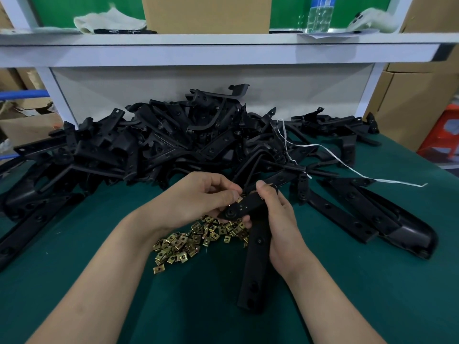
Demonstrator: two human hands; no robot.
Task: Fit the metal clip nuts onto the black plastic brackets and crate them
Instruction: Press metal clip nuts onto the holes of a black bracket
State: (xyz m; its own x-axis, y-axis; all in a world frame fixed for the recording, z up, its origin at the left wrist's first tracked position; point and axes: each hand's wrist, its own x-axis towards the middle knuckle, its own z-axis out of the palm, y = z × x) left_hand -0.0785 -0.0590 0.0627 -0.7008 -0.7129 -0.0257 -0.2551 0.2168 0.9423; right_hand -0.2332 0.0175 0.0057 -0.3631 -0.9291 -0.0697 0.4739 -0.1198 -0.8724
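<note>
- Left hand: thumb and forefinger pinched on one brass-coloured clip nut, held against the edge of the black bracket at frame centre.
- Right hand: fingers wrapped round the same bracket from the 3 o'clock side, thumb on top; bracket raised off the table.
- Second, long bracket lies flat beneath the right hand, running toward 6 o'clock.
- Loose clip nuts heaped on the green table directly under the hands, spreading toward 7 o'clock.
- Large pile of brackets at 12 o'clock, reaching to 9 o'clock.
- Further brackets at 3 o'clock, lying apart from the pile.
- White string trails over the pile's 2 o'clock side.
- White shelf above, carrying a cardboard box.
</note>
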